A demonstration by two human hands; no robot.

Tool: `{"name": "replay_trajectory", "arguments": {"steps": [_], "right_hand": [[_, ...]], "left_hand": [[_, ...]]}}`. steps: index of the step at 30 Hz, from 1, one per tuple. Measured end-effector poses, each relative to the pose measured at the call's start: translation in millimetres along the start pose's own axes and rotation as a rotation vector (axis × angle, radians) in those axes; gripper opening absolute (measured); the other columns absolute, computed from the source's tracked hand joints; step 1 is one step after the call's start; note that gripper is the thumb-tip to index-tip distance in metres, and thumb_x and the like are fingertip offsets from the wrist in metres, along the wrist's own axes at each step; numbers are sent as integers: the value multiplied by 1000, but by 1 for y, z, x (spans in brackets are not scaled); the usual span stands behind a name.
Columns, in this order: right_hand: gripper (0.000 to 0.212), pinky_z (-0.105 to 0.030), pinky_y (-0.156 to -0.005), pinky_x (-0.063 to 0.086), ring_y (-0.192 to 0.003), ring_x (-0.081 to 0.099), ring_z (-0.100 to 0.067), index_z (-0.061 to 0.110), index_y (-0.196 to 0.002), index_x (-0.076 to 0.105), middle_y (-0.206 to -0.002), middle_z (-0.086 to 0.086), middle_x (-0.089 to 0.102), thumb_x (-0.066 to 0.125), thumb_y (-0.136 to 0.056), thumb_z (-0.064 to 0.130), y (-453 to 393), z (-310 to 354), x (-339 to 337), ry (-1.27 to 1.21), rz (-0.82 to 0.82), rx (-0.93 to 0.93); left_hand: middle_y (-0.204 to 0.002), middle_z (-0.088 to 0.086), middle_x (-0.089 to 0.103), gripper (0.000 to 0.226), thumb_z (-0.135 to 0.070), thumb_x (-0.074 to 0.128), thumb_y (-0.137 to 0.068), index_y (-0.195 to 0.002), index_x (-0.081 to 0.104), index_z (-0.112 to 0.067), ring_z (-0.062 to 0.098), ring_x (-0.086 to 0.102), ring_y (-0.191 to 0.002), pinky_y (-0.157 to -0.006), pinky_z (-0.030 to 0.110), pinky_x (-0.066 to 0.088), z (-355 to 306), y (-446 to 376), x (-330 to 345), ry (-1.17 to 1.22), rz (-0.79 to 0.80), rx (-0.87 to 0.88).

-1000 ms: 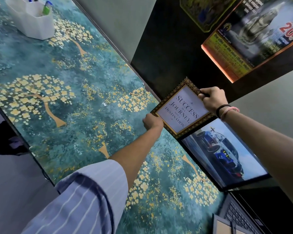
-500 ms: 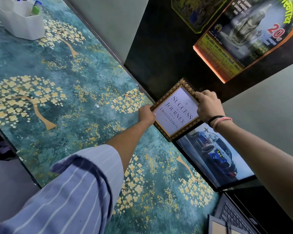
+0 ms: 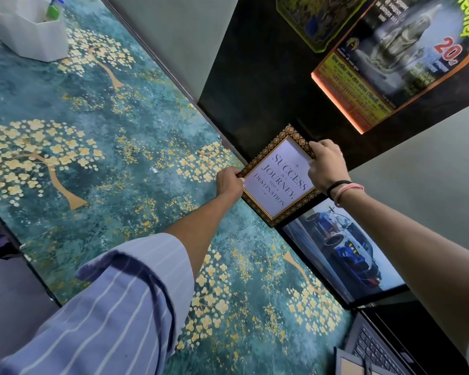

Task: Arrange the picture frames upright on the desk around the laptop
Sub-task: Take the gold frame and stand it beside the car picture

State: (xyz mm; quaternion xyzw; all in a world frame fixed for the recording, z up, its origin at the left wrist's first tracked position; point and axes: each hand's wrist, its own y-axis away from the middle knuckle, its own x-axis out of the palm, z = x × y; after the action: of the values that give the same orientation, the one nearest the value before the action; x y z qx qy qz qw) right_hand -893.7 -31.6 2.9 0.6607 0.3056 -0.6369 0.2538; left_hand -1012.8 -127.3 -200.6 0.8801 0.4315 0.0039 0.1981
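Observation:
A gold-and-black ornate picture frame (image 3: 278,180) reading "Success is a journey, not a destination" stands upright at the back of the desk (image 3: 119,171), against the dark wall panel. My left hand (image 3: 229,182) grips its left edge. My right hand (image 3: 326,167) grips its top right corner. Right beside it stands a black-framed car picture (image 3: 344,253), upright against the wall. The laptop (image 3: 374,347) shows only its keyboard corner at the bottom right.
A white pen holder (image 3: 30,31) sits at the far left of the teal, gold-tree-patterned desk. A calendar poster (image 3: 398,55) hangs on the wall above. Another frame's corner (image 3: 347,366) lies by the laptop. The desk edge (image 3: 22,255) runs along the left.
Both hands have carried the quote frame slightly back toward the wall, and it now stands closer to the dark panel. The car picture has not moved.

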Motion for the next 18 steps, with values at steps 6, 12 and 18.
{"name": "replay_trajectory", "arguments": {"steps": [6,12,18], "right_hand": [[52,-36,-108,35,-132,42,-33,3,-142,51,-139,-15,51,50,-91,-9,-7,5,-7,-70,-54,-90],[60,-38,-112,33,-137,36,-32,4,-148,42,-147,-14,44,51,-91,-8,-4,4,0,-80,-10,-103],[69,-42,-118,29,-144,30,-31,6,-152,34,-156,-12,36,51,-87,-9,2,-2,6,-62,36,-72]], "left_hand": [[-127,23,65,36,-3,68,-93,-128,65,3,36,66,-110,-95,46,57,-4,-5,-11,10,-68,34],[-123,20,67,34,-9,66,-95,-128,66,-1,35,66,-109,-95,46,57,-7,-4,-13,-47,-42,51],[-114,18,73,29,-7,63,-95,-122,70,-1,34,68,-105,-87,38,57,-10,2,-19,-49,16,60]]}}
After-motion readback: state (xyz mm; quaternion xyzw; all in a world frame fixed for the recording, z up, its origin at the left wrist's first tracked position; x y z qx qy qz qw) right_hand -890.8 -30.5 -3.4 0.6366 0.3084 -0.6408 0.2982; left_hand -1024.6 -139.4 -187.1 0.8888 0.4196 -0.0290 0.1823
